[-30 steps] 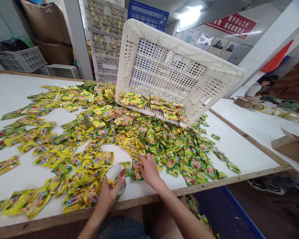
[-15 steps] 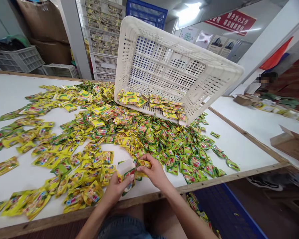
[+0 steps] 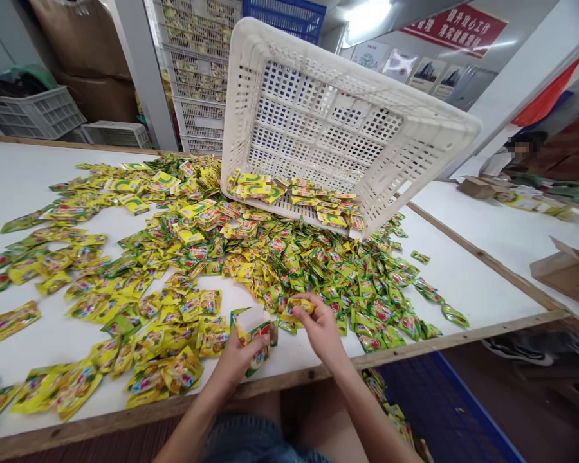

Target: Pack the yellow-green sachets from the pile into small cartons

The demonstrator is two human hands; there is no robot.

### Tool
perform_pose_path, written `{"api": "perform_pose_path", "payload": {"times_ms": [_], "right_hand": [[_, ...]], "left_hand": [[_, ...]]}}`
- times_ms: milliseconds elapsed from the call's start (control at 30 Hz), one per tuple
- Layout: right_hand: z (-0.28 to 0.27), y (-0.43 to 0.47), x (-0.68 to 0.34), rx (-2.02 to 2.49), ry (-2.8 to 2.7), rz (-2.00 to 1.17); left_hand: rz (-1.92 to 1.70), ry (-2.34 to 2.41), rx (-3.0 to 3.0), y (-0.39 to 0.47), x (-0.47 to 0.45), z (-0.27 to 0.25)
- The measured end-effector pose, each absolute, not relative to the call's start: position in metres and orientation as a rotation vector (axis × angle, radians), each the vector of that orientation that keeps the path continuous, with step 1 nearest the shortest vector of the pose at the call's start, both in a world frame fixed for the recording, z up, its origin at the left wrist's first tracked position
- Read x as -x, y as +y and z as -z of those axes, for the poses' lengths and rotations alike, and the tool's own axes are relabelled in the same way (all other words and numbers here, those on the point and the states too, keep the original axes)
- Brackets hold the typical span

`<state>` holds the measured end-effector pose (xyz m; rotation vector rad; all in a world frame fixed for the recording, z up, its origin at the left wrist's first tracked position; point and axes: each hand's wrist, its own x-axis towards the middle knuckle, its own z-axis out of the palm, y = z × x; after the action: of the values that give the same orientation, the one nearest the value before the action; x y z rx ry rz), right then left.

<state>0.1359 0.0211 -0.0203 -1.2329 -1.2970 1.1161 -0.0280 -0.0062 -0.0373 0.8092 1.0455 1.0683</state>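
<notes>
My left hand (image 3: 238,357) is closed round a small printed carton (image 3: 259,331), green and red with a white flap standing up. The carton is tilted near the table's front edge. To its right, my right hand (image 3: 324,331) pinches a yellow candy packet (image 3: 299,307), a short gap away from the carton. Behind both hands spreads a heap of green packets (image 3: 313,267). Loose yellow packets (image 3: 161,331) lie left of my left hand. What is inside the carton is hidden from me.
A white plastic crate (image 3: 313,128) stands tipped toward me on the heap, with flat yellow cartons (image 3: 255,186) in it. Below the table at right is a blue crate (image 3: 429,411). An open cardboard box (image 3: 567,270) sits on the right-hand table, where another person (image 3: 516,154) is farther back.
My right hand has moved right with the yellow packet, away from the carton. The carton in my left hand has shifted slightly right and turned, showing more of its printed side.
</notes>
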Motion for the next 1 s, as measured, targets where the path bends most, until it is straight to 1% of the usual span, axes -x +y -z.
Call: {"api": "perform_pose_path", "payload": {"times_ms": [133, 200, 300, 500, 767, 1000], "right_hand": [[-0.015, 0.025, -0.136, 1.131, -1.672, -1.043], [-0.025, 0.028, -0.131, 1.095, -1.901, -0.952], [-0.029, 0.032, -0.125, 1.095, -2.161, -0.784], [-0.026, 0.039, -0.124, 1.154, -2.472, -0.481], [-0.037, 0.038, -0.119, 1.208, -2.653, -0.325], [-0.037, 0.033, -0.114, 1.445, -2.598, -0.273]], "left_hand": [[-0.937, 0.954, -0.937, -0.001, 0.020, 0.042], [-0.909, 0.950, -0.993, 0.001, 0.018, 0.045], [-0.876, 0.919, -1.055, 0.003, 0.018, 0.049], [-0.836, 0.911, -1.046, 0.004, 0.022, 0.044], [-0.829, 0.874, -0.989, 0.002, 0.027, 0.037], [-0.883, 0.885, -0.982, 0.001, 0.021, 0.040]]}}
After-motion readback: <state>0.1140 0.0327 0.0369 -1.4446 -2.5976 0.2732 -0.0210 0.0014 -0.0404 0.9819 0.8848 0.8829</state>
